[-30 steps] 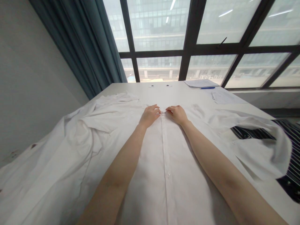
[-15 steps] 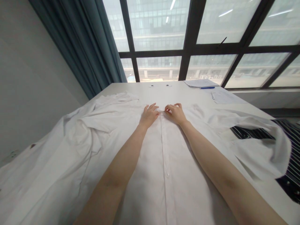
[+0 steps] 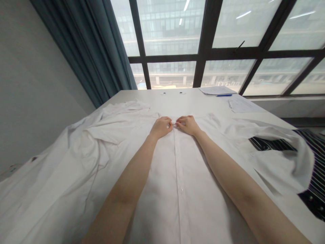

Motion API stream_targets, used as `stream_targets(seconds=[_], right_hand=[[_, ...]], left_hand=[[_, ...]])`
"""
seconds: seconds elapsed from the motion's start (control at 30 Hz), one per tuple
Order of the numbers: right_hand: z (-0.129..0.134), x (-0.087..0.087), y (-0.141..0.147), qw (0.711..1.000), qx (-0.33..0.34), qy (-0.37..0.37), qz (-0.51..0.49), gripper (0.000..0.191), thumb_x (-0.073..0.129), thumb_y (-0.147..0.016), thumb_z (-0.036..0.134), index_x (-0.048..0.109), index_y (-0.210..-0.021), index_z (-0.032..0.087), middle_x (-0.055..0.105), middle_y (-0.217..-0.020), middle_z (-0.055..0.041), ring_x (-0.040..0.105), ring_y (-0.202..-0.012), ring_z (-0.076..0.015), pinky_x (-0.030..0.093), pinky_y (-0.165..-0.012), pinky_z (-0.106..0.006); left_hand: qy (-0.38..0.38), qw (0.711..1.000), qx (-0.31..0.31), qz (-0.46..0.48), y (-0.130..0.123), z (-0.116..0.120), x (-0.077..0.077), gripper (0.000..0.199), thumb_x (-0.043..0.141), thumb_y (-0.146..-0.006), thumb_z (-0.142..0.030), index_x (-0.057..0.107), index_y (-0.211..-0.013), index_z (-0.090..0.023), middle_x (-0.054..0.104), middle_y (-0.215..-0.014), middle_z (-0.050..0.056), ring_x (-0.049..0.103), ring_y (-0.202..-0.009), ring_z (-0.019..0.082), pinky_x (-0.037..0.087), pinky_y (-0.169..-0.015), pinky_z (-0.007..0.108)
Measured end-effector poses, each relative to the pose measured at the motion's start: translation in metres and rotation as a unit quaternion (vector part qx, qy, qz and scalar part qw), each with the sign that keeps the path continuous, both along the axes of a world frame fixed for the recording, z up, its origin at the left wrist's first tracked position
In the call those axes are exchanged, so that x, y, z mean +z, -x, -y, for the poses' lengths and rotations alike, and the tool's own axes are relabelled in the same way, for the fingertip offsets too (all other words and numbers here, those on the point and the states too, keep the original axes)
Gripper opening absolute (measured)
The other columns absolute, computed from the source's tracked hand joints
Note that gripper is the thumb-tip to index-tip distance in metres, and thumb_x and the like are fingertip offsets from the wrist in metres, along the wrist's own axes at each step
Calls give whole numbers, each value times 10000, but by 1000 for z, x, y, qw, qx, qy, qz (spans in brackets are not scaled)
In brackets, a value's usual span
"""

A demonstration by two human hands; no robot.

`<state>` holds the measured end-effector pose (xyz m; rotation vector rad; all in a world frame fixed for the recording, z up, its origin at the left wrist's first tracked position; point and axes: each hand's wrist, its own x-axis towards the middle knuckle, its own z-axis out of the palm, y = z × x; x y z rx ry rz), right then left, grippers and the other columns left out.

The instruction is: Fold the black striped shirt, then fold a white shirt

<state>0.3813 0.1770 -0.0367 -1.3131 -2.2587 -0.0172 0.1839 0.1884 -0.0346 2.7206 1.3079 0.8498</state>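
A white button-up shirt (image 3: 165,169) lies front up on the table, its button placket running down the middle toward me. Near the collar, at the top of the placket, my left hand (image 3: 161,126) is closed in a pinch on the cloth. Just to its right my right hand (image 3: 187,124) pinches the other side of the same spot, fingertips almost meeting the left ones. A small button (image 3: 181,189) shows lower on the placket. Whatever lies right between the fingertips is too small to make out. The shirt's right-hand sleeve (image 3: 284,162) is spread out and bent.
More crumpled white cloth (image 3: 83,145) covers the table's left side. Black striped fabric (image 3: 317,162) lies at the right edge. Papers (image 3: 217,90) and a blue pen (image 3: 224,95) rest at the far right of the white table (image 3: 142,95). A blue curtain (image 3: 96,51) and windows stand behind.
The fingers of my left hand, spread before, have curled into a pinch. My right hand has shifted slightly left and lowered its fingers, so the fingertips are closer together.
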Motion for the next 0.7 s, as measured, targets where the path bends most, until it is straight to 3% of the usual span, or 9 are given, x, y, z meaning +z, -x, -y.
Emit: stream_targets(seconds=[0.1,0.2,0.4,0.7], right_hand=[[-3,-2,-2,1000,-18,9,-20,312,443,-966,288,733,-885,204,742,-996,-54,660,-909,-168,408,-864,-287],[-4,-3,-4,998,-39,7,-39,245,475,-941,242,706,-990,177,729,-972,-64,651,-891,-169,430,-834,-277],[-4,-4,-6,999,-20,17,-37,176,633,-847,272,708,-992,205,710,-996,-51,634,-914,-187,435,-833,-290],[-2,2,-8,999,-7,12,-44,196,554,-872,187,742,-926,188,716,-972,-66,637,-912,-185,416,-858,-291]], left_hand=[[3,1000,18,12,1,-1,-1,216,514,-868,-125,670,-1001,-193,709,-1017,59,648,-976,198,496,-915,328],[3,1000,17,12,2,-2,-2,239,523,-888,-133,656,-1071,-211,705,-1001,38,631,-991,197,478,-920,323],[3,1000,29,1,2,-7,-4,163,624,-884,-212,674,-1039,-203,698,-977,47,603,-998,225,457,-910,356],[3,999,54,0,5,-8,0,157,550,-936,-194,706,-951,-196,714,-1001,58,577,-1038,222,425,-951,358]])
